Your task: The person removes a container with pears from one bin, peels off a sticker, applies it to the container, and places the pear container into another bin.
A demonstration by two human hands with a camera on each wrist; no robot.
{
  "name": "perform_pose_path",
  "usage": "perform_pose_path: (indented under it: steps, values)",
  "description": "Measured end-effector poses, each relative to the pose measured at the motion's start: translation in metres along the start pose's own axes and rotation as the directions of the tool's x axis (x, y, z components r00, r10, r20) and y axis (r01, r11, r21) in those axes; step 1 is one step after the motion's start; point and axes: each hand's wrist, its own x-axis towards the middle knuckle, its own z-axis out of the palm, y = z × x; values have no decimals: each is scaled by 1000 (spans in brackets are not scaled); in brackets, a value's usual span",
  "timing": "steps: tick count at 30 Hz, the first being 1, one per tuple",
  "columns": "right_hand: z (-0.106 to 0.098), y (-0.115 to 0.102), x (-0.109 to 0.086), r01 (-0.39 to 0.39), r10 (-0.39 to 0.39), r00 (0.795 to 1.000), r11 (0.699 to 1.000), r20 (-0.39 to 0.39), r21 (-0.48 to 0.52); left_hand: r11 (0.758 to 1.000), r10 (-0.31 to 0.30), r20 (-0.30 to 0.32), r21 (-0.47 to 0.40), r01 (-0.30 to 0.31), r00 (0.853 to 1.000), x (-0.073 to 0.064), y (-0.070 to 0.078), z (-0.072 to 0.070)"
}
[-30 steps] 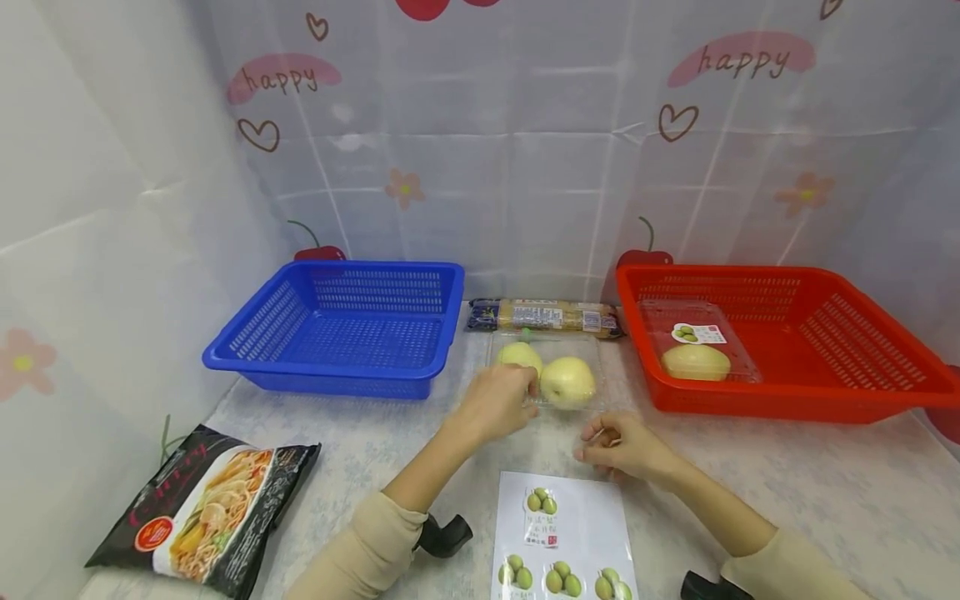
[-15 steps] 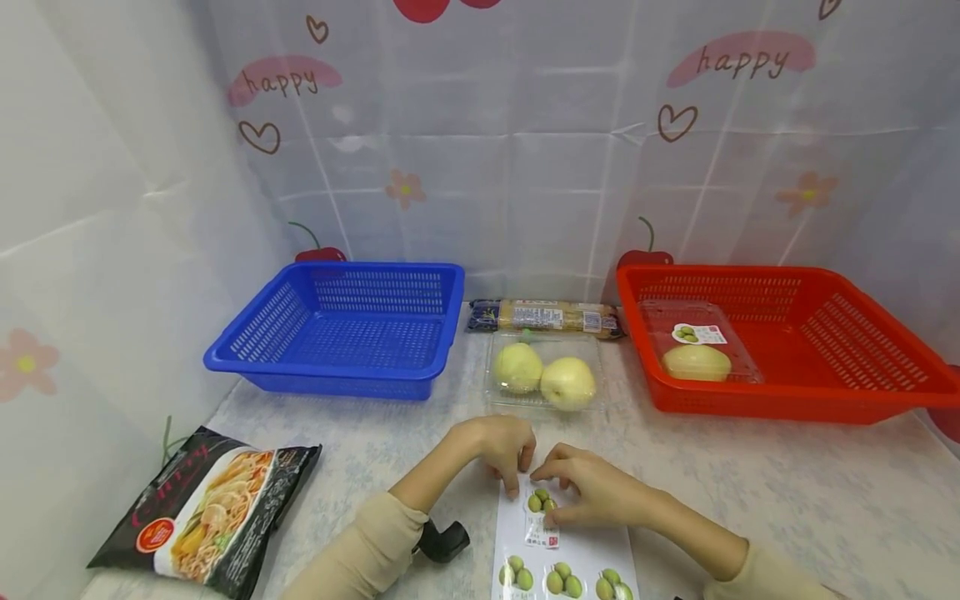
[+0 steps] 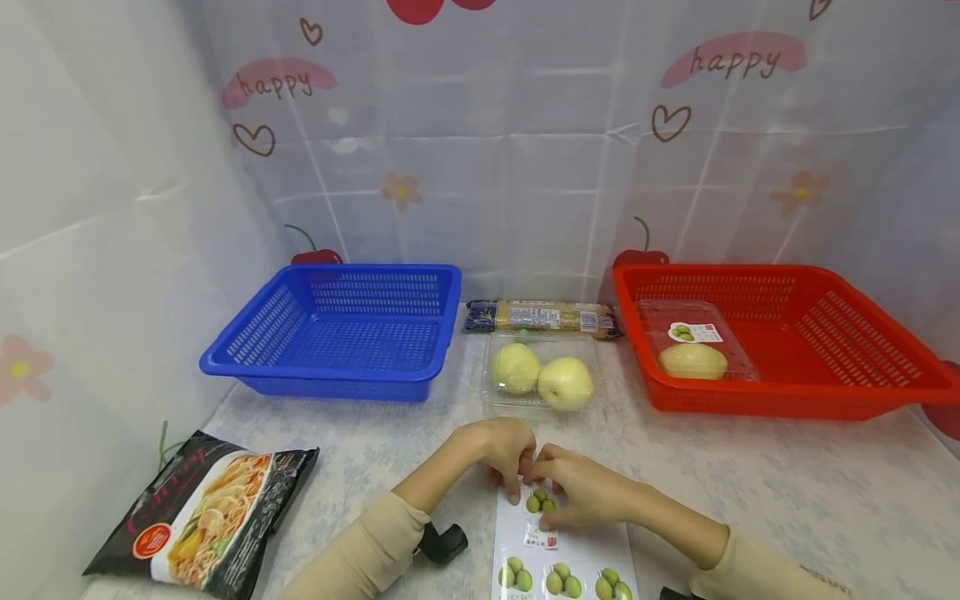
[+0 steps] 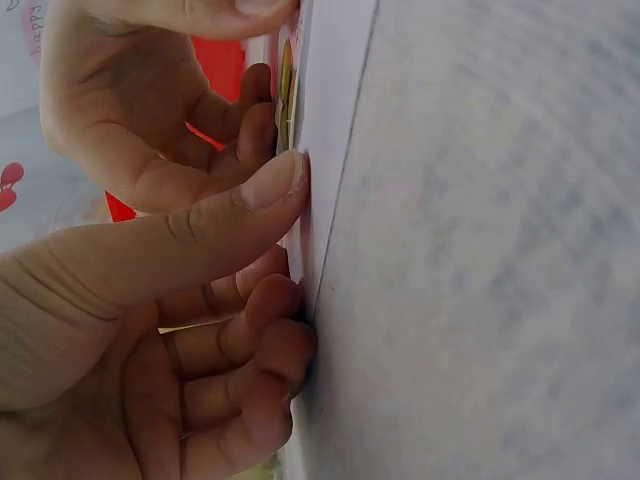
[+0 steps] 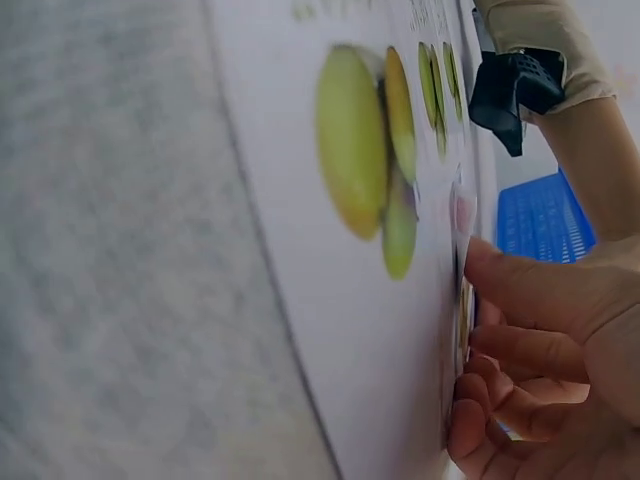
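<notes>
White paper sheet (image 3: 600, 542) of fruit-printed stickers, lying flat on the tabletop (image 3: 405, 450) before the person, with both hands at its far end. Left hand (image 3: 508, 448): fingers bent, thumb tip touching the sheet at its far left corner; whether it pinches the paper cannot be told. Right hand (image 3: 588, 493): thumb and curled fingertips set about the uppermost sticker (image 3: 539, 537), thumb at its lower part; a firm pinch cannot be confirmed. Nearer the person, a row of three green fruit prints (image 3: 562, 580) shows on the sheet. Beyond the hands, a clear box (image 3: 555, 346) holds two pale yellow-green fruits (image 3: 566, 383); just behind it lies a long packet (image 3: 540, 317). Blue basket (image 3: 330, 375), to the left; red basket (image 3: 765, 400), to the right, containing a clear labelled pack (image 3: 693, 362) with a yellow fruit. Black food bag (image 3: 202, 521), near left, with a noodle dish pictured on its front.
</notes>
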Motion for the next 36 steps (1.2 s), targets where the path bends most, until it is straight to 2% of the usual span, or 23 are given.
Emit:
perform_pose_path:
  steps: [7, 12, 22, 28, 33, 36]
  values:
    - [-2, 2, 6, 20, -18, 999, 999, -35, 45, 997, 65, -54, -33, -67, 996, 1, -10, 1]
    - [-4, 1, 7, -11, 12, 1000, 999, -22, 49, 993, 104, -70, -47, -108, 992, 2, -15, 2]
    - [-2, 2, 10, 22, -22, 1000, 994, 2, 108, 992, 106, -65, -60, -110, 992, 2, -16, 3]
    - [0, 3, 12, 6, -5, 1000, 998, -8, 58, 992, 102, -60, -72, -106, 993, 2, -16, 3]
    - [0, 3, 13, 35, -35, 998, 999, -60, -13, 991, 109, -60, -74, -113, 992, 2, -16, 3]
    - [-2, 3, 11, 54, -56, 996, 998, -66, -20, 991, 104, -62, -77, -108, 993, 1, -16, 3]
